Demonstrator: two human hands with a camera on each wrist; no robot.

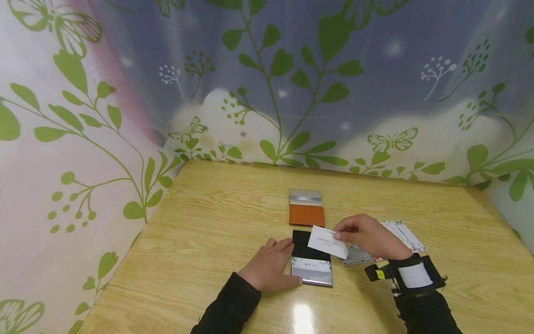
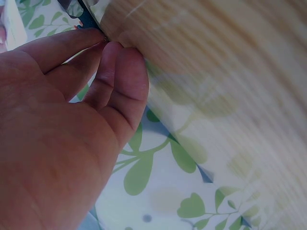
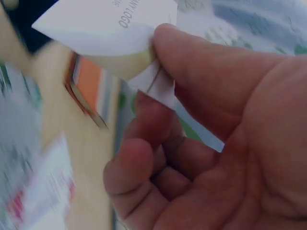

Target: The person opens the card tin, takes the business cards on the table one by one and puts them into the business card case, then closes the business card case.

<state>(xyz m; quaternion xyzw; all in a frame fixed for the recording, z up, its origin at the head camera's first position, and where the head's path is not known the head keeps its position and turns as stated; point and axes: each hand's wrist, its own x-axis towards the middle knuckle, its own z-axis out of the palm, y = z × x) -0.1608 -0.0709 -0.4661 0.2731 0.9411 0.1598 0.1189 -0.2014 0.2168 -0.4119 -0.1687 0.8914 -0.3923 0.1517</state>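
2 card cases lie beyond both hands, loose cards rightward.

Print on white card too small to read from head view, cut off by top edge in right-wrist view, loose cards partly hidden behind right hand, left-wrist view motion-blurred, case barely showing

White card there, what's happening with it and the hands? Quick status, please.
Right hand pinches white card above open black card case. Left hand steadies the case's edge. Orange case behind, apart; nothing in the way.
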